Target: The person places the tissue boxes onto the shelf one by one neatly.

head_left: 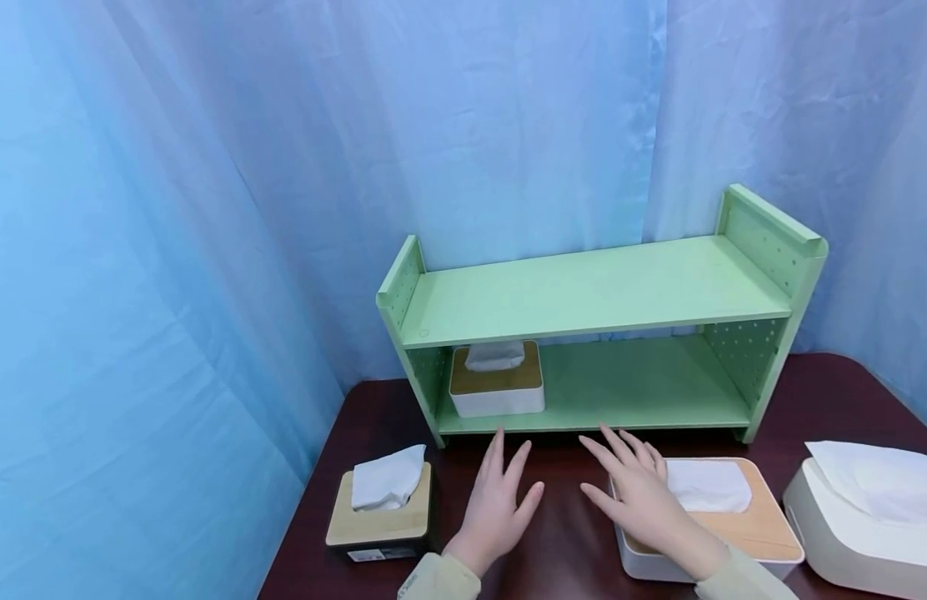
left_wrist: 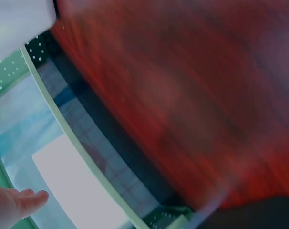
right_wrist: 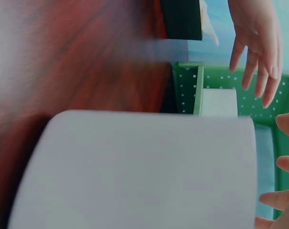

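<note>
My left hand (head_left: 497, 504) hovers over the table with its fingers spread and holds nothing. A tissue box with a dark body and light wooden lid (head_left: 379, 521) is to its left. My right hand (head_left: 639, 500) also has its fingers spread, and it partly covers a white tissue box with a wooden lid (head_left: 759, 525). Whether it touches that box I cannot tell. Ahead of both hands stands a green two-tier shelf (head_left: 598, 287). Another white, wooden-lidded tissue box (head_left: 501, 402) sits at the left of its lower tier. In the right wrist view, a white box side (right_wrist: 144, 171) fills the foreground.
A larger white tissue box (head_left: 861, 533) stands at the table's right, with a tissue sticking out. The dark reddish table (head_left: 561, 517) carries the shelf and the boxes. Blue curtains (head_left: 508, 125) hang behind and to the left.
</note>
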The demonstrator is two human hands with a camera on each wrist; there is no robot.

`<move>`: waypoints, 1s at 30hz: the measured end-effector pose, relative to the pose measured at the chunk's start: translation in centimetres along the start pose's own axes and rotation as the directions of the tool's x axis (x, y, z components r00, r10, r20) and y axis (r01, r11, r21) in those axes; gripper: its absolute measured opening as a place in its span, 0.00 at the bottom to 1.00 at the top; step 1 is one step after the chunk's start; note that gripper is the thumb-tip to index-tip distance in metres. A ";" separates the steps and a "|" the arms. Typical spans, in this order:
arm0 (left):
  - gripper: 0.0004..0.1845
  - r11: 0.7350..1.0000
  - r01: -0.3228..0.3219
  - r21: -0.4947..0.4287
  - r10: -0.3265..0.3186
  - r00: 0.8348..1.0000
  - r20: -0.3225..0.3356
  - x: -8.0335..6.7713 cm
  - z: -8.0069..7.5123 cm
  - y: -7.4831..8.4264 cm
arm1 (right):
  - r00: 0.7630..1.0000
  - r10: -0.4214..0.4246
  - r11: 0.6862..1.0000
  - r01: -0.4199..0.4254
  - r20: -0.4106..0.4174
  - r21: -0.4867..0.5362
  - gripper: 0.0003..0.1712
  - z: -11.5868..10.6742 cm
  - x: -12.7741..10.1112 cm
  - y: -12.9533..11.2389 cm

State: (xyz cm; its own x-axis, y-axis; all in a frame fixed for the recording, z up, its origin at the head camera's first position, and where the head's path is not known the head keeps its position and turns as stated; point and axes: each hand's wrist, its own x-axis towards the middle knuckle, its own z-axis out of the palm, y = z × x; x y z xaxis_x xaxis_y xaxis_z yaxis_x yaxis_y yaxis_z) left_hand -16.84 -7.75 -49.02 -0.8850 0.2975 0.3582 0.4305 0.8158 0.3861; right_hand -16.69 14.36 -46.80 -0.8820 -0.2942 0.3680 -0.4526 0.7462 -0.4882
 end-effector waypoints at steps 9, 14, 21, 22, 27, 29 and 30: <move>0.28 0.995 0.034 -0.095 -0.031 0.999 0.035 -0.5 1.0 1.5 | 0.983 -0.055 0.997 0.063 -0.178 0.042 0.31 -1.7 -2.9 2.9; 0.29 0.993 0.019 -0.114 -0.013 0.999 0.050 -0.5 1.8 2.3 | 0.977 -0.049 0.997 0.062 -0.209 0.054 0.32 -3.2 -4.3 4.8; 0.32 0.991 0.040 -0.125 -0.027 0.995 0.101 -0.3 3.0 3.5 | 0.970 -0.047 0.999 0.039 -0.238 -0.038 0.30 -4.4 -6.2 8.1; 0.32 0.991 0.042 -0.126 -0.028 0.994 0.109 -0.2 3.1 3.7 | 0.970 -0.043 0.999 0.035 -0.238 -0.036 0.30 -4.5 -6.3 8.7; 0.34 0.985 0.023 -0.169 0.007 0.985 0.170 0.1 4.0 4.8 | 0.984 0.096 0.995 -0.089 -0.147 0.055 0.32 -5.1 -7.4 10.6; 0.34 0.985 0.004 -0.172 0.032 0.978 0.204 0.1 4.4 5.2 | 0.983 0.165 0.984 -0.158 -0.083 0.080 0.34 -5.2 -7.8 11.2; 0.34 0.986 -0.002 -0.168 0.040 0.974 0.224 0.1 4.6 5.5 | 0.980 0.194 0.978 -0.188 -0.055 0.088 0.35 -5.3 -8.0 11.4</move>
State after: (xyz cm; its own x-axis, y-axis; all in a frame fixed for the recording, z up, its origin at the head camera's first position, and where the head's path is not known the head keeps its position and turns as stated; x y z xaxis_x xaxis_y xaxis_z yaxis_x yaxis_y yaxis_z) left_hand -15.41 -1.01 -50.75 -0.8843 0.4334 0.1739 0.4558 0.7203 0.5229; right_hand -14.13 28.40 -51.16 -0.9443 -0.1107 0.3098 -0.2881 0.7329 -0.6163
